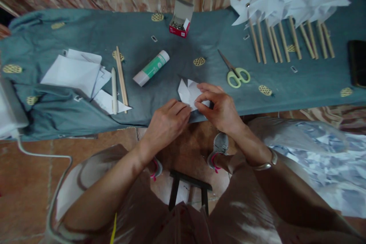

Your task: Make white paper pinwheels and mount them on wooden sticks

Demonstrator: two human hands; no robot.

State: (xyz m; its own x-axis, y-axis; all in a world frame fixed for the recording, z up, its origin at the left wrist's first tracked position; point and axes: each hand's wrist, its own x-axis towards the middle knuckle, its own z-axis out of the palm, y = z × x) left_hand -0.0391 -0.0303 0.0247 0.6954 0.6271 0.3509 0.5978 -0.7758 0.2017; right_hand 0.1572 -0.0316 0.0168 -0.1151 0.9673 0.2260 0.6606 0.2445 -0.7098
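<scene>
A white paper pinwheel [185, 93], partly folded with pointed corners, lies at the front edge of the cloth-covered table. My left hand [171, 118] grips its lower left edge, fingers curled. From the right, my right hand [215, 103] pinches the paper between thumb and fingers. Both hands hide the lower part of the sheet. Beyond them lies a glue stick [153, 68] with a green label. Scissors [236, 73] with pale green handles rest to the right, blades apart.
At the back stands an open red box [180, 26] of small metal pins. Several finished pinwheels [286, 4] on wooden sticks lie at the back right. Paper sheets [74, 70] and wooden sticks [121, 80] are on the left. A dark stool [190, 179] stands between the legs.
</scene>
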